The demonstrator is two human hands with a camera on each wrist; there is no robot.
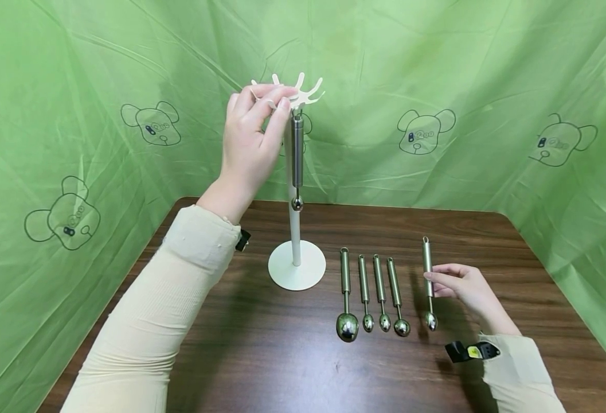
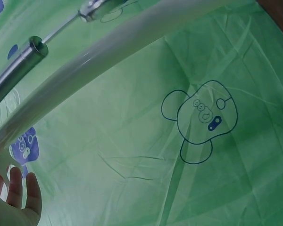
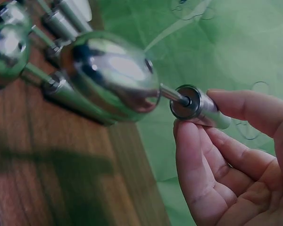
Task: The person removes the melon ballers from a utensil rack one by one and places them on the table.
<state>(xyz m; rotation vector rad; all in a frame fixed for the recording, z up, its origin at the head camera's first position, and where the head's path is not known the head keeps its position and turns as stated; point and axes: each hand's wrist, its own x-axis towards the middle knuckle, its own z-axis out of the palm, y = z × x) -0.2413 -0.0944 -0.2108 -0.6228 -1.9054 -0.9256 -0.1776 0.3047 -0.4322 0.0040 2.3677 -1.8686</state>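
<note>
In the head view, my left hand (image 1: 253,123) is up at the white hook rack (image 1: 308,96) on top of a stand, thumb and fingers curled on its near left side. A steel melon baller (image 1: 297,152) hangs from one hook beside the white pole (image 1: 294,229). With thumb and fingertips, my right hand (image 1: 462,287) pinches the handle of another melon baller (image 1: 429,275), its ring end up and scoop down. Its shiny scoop (image 3: 111,77) looms large in the right wrist view. Left fingers (image 2: 33,193) show at the lower left of the left wrist view.
Several more melon ballers (image 1: 379,281) lie in a row on the brown wooden table (image 1: 292,367), left of my right hand; the leftmost has the largest scoop. The stand's round white base (image 1: 282,269) rests behind them. Green cloth (image 1: 364,57) with printed bear heads surrounds the table.
</note>
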